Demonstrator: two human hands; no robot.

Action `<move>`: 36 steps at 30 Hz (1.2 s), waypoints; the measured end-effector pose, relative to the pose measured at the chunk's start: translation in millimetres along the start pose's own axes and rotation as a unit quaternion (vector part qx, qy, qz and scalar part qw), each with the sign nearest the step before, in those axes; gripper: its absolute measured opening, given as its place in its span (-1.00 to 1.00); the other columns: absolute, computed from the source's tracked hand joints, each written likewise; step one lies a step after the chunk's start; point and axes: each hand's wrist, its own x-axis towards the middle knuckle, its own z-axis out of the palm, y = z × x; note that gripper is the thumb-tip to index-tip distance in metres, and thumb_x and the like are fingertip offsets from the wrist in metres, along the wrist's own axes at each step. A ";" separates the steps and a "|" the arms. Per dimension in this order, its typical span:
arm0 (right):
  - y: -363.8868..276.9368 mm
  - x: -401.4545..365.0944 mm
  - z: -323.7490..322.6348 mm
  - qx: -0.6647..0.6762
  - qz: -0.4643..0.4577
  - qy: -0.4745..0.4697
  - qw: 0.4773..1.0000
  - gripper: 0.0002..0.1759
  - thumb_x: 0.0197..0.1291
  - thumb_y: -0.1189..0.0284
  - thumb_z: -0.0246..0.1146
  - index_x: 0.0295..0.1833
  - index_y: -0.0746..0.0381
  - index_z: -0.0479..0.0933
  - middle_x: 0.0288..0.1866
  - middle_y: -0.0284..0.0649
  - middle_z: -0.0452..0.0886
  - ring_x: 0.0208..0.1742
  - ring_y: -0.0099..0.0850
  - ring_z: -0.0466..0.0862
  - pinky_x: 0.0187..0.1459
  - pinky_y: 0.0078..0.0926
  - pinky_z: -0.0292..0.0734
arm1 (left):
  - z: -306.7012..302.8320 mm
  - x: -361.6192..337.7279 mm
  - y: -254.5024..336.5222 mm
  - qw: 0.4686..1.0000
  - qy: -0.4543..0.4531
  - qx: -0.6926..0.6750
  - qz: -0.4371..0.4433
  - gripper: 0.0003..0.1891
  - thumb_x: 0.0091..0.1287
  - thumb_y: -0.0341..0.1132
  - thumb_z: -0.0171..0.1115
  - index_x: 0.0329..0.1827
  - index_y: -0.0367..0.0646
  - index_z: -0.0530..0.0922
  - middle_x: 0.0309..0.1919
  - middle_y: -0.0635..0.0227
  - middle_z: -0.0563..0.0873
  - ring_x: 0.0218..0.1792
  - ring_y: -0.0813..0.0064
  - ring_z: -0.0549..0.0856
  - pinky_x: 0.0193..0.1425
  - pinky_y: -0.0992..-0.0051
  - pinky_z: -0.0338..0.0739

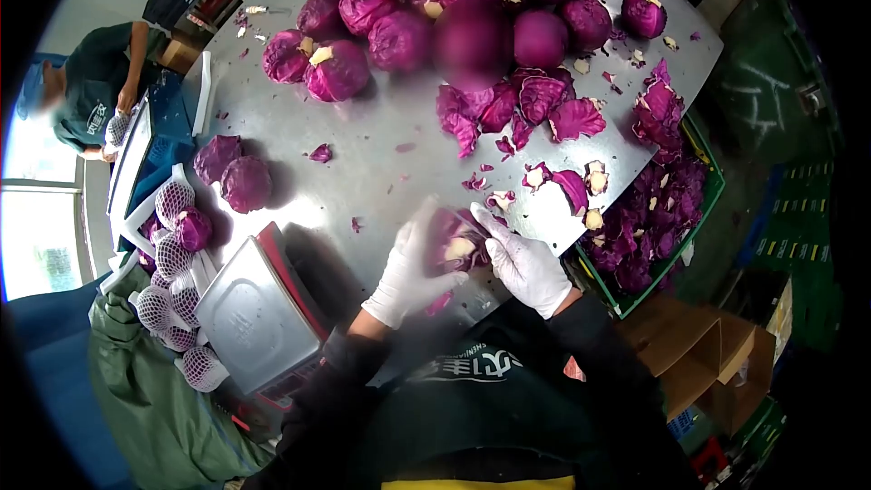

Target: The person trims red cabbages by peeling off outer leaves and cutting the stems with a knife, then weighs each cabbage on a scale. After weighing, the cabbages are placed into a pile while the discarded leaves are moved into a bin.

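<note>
**A cabbage [461,248] between my two gloved hands**

I have the cabbage in front of me, over the near part of the metal table [336,172], its pale stem end facing up. My left hand [404,263], in a white glove and blurred, is curled partly closed around the cabbage's left side. My right hand [531,269], gloved too, is at the other side, fingers bent and half closed, thumb near the fingertips; I cannot tell whether it grips a leaf or only touches the cabbage.

Just beyond my right hand, pale stem pieces [596,179] and purple scraps lie on the table. Farther off are loose leaves [540,95], and behind them a big heap of cabbages [399,39] covers the far end. Two more cabbages [246,184] sit together toward my left, touching.

Near my left arm stands a box with a shiny metal top [259,308], and beside it are cabbages in white foam nets [172,257]. To my right, a green crate [672,251] holds a pile of purple leaves, with a cardboard box [689,340] near it. Beyond the table's left side, another person [100,100] has a netted item in hand.
</note>
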 end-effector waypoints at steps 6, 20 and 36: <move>-1.5 8.4 -10.6 -0.039 -0.006 -0.097 0.995 -0.31 0.55 0.16 0.00 0.68 -0.12 -0.04 -0.37 0.09 0.66 -0.34 0.10 0.69 -0.26 0.05 0.56 | 18.4 -2.2 5.3 0.972 0.101 0.202 0.065 0.17 -0.07 -0.07 0.66 0.56 -0.30 0.13 0.33 -0.07 0.42 0.34 -0.06 0.41 0.46 0.13 0.31; 78.8 55.2 -2.8 -0.114 0.050 0.038 0.991 -0.44 0.55 0.00 -0.10 0.22 0.16 0.62 -0.18 0.11 0.71 -0.17 0.08 0.71 -0.03 -0.04 0.60 | 14.8 -4.6 2.0 0.977 0.044 0.148 0.148 0.15 -0.10 -0.24 0.64 0.54 -0.39 0.10 0.37 -0.11 0.39 0.33 -0.14 0.40 0.49 0.08 0.28; 0.0 0.2 19.2 0.063 0.081 0.052 0.993 -0.31 0.56 0.22 -0.01 0.69 -0.03 -0.06 -0.18 0.17 0.68 -0.18 0.17 0.70 -0.10 -0.07 0.61 | 31.6 4.3 -4.6 0.973 0.184 -0.080 0.112 0.14 -0.03 -0.36 0.65 0.57 -0.26 0.03 0.39 0.01 0.29 0.40 0.16 0.37 0.52 0.20 0.26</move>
